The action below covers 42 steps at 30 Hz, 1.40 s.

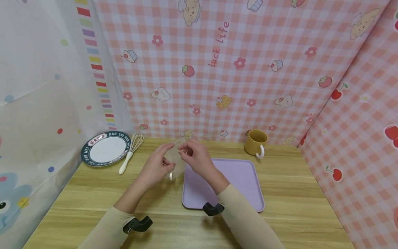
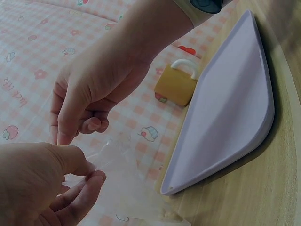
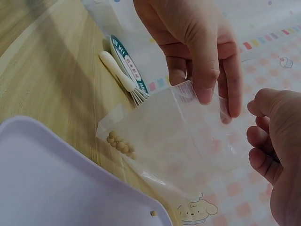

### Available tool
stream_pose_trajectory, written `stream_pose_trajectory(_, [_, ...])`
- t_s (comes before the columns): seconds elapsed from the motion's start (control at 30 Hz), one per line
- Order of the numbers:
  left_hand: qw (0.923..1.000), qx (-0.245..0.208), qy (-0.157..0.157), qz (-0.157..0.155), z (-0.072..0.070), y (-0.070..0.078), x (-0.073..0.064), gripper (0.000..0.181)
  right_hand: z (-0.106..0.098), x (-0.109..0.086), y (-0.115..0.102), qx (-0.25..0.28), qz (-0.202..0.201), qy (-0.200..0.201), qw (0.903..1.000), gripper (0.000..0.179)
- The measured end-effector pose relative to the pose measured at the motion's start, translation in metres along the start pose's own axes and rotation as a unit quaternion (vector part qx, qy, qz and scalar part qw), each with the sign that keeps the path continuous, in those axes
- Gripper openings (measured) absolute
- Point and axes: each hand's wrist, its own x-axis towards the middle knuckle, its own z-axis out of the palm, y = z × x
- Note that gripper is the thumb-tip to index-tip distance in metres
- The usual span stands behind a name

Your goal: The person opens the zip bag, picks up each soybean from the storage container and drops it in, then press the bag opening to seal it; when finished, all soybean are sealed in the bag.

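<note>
A clear plastic zip bag (image 3: 155,120) hangs upright between my hands, with several pale yellow beans (image 3: 121,145) in its lower corner. My left hand (image 1: 157,164) holds the bag near its top between thumb and fingers. Close by, at the bag's upper edge, my right hand (image 1: 200,159) has thumb and fingertips pinched together; a tiny yellowish speck, seemingly a bean, shows at their tips. Below the right forearm lies a lilac tray (image 1: 237,183), and one bean (image 3: 153,213) sits in its corner.
Back left, a white plate (image 1: 107,152) with a dark green rim stands beside a whisk (image 1: 126,162) with a cream handle. A mustard mug (image 1: 255,142) with a white handle is at the back right. Patterned cloth (image 1: 211,79) hangs behind the wooden table (image 1: 289,193).
</note>
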Motion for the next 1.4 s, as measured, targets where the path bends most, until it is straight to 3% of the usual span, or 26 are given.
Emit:
stream_pose_trajectory(0.63, [1.0000, 0.000, 0.002, -0.004, 0.000, -0.001, 0.000, 0.077, -0.006, 0.000, 0.008, 0.007, 0.038, -0.017, 0.9991, 0.010])
stream_pose_trajectory(1.1, [0.9997, -0.005, 0.014, -0.020, -0.003, -0.006, 0.002, 0.080, -0.029, -0.015, 0.044, 0.018, 0.094, 0.039, 0.9946, 0.005])
stream_pose_trajectory(1.2, [0.9997, -0.009, 0.013, -0.019, -0.004, -0.006, 0.002, 0.080, -0.030, -0.018, 0.055, -0.007, 0.109, 0.014, 0.9939, 0.006])
stream_pose_trajectory(1.4, [0.9997, -0.011, 0.014, -0.014, -0.004, -0.005, 0.002, 0.079, -0.022, -0.026, 0.075, -0.052, 0.143, -0.089, 0.9842, 0.017])
